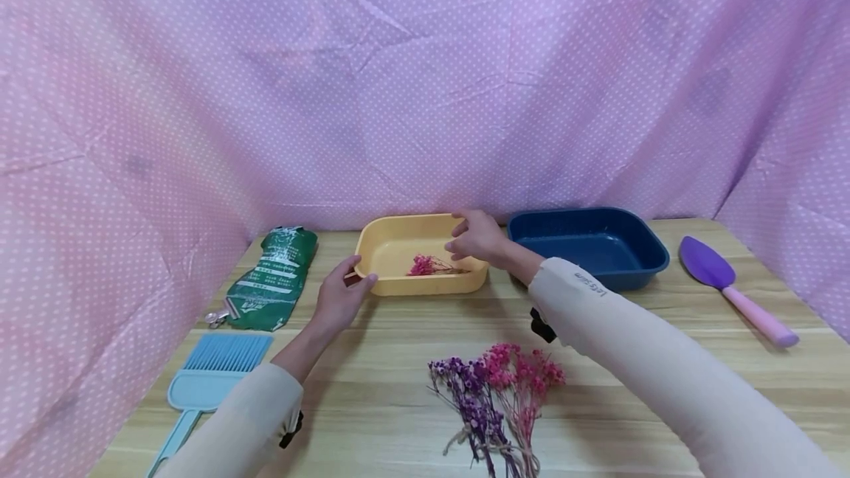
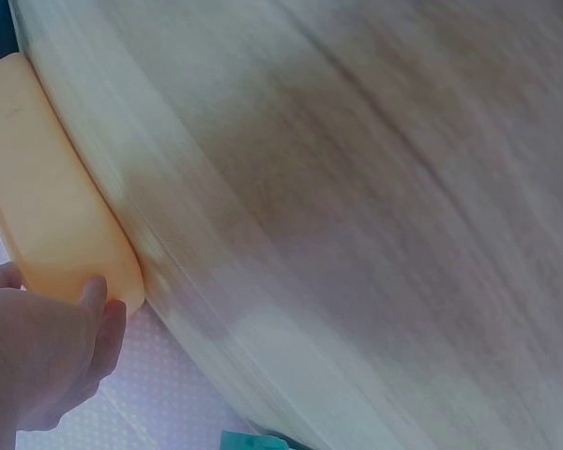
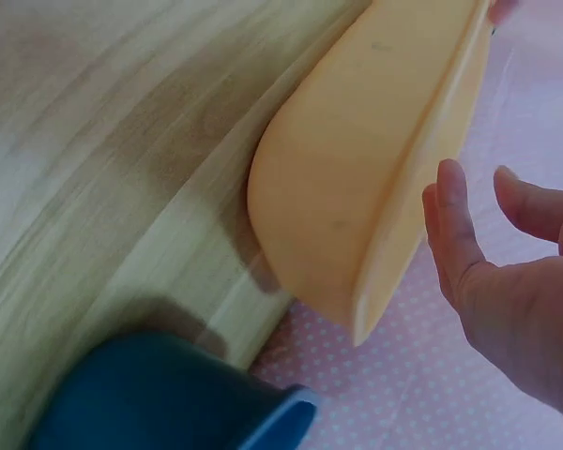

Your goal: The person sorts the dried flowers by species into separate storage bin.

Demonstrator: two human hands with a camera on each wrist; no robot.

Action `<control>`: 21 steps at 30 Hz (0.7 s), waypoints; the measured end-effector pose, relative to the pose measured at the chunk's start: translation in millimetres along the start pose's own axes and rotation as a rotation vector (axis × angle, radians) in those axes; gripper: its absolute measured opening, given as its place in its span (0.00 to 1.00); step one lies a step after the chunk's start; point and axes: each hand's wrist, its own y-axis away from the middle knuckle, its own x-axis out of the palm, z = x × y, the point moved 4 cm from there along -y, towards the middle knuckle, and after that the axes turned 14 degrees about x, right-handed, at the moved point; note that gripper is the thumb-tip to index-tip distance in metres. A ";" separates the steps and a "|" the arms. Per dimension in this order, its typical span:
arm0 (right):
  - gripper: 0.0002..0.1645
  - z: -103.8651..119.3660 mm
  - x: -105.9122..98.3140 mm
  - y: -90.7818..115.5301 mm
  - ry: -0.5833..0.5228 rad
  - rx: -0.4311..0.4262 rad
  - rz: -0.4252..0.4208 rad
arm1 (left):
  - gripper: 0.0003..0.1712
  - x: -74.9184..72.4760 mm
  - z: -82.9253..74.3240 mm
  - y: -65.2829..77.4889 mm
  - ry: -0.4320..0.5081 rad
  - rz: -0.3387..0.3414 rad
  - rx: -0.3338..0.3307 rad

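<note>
A yellow basin (image 1: 425, 285) stands on the table with a small sprig of pink dried flowers (image 1: 425, 265) inside it. My left hand (image 1: 340, 297) holds the basin's left front corner, thumb toward the front wall and fingers at the left end. In the left wrist view, fingertips (image 2: 94, 289) touch the basin's outer wall. Over the basin's right end, my right hand (image 1: 479, 236) has its fingers apart and holds nothing. The right wrist view shows that hand's fingers (image 3: 455, 216) beside the yellow rim; contact cannot be told.
Right of the yellow basin is a dark blue basin (image 1: 591, 246), then a purple spatula with a pink handle (image 1: 757, 316). Purple and pink dried flower bunches (image 1: 494, 397) lie in front. At left are a clipped green bag (image 1: 272, 282) and a light blue brush (image 1: 206, 386).
</note>
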 end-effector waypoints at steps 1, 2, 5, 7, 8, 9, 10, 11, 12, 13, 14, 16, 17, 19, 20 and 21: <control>0.42 0.6 -1.3 4.4 0.007 -0.013 0.002 | 0.34 0.2 -0.2 0.2 0.001 0.002 -0.003; 0.41 1.2 -2.5 9.7 0.016 -0.026 0.005 | 0.35 0.4 -0.3 0.2 0.003 0.003 -0.006; 0.39 1.5 -6.5 25.7 0.034 -0.046 -0.001 | 0.35 0.5 -1.2 0.5 0.009 0.002 -0.008; 0.38 0.0 -9.8 36.6 0.032 -0.058 0.001 | 0.35 0.4 -1.0 0.7 0.010 0.000 -0.007; 0.38 -1.3 -11.6 41.8 0.026 -0.062 0.004 | 0.35 0.5 -0.7 0.8 0.010 -0.001 -0.005; 0.37 -3.1 -13.6 46.8 0.010 -0.065 0.011 | 0.34 0.5 -0.5 0.9 0.007 -0.003 -0.004; 0.37 -4.8 -15.5 52.5 -0.005 -0.070 0.023 | 0.34 0.3 -0.3 0.9 0.005 -0.005 -0.004; 0.37 -7.0 -17.3 57.9 -0.025 -0.073 0.037 | 0.34 0.3 0.1 0.8 0.002 -0.007 -0.003; 0.36 -9.4 -18.8 63.4 -0.043 -0.075 0.052 | 0.34 0.2 0.5 0.7 0.000 -0.009 -0.004; 0.36 -12.1 -20.5 68.8 -0.059 -0.073 0.062 | 0.34 0.1 0.7 0.7 -0.003 -0.010 -0.003; 0.36 -15.0 -22.1 74.3 -0.072 -0.068 0.072 | 0.34 0.0 0.6 0.7 -0.005 -0.010 -0.002; 0.35 -21.9 -24.9 84.2 -0.101 -0.053 0.090 | 0.34 -0.2 0.8 0.7 -0.006 -0.012 -0.001; 0.35 -25.5 -26.4 88.7 -0.111 -0.040 0.093 | 0.34 -0.2 0.9 0.8 -0.009 -0.013 -0.002; 0.35 -32.3 -29.7 97.9 -0.119 -0.021 0.098 | 0.35 -0.2 0.6 1.2 -0.012 -0.013 -0.003; 0.35 -35.6 -31.4 102.3 -0.123 -0.011 0.099 | 0.35 -0.1 0.5 1.5 -0.011 -0.013 -0.002; 0.35 -38.8 -33.1 106.8 -0.128 -0.002 0.102 | 0.35 0.1 0.7 1.6 -0.010 -0.013 -0.004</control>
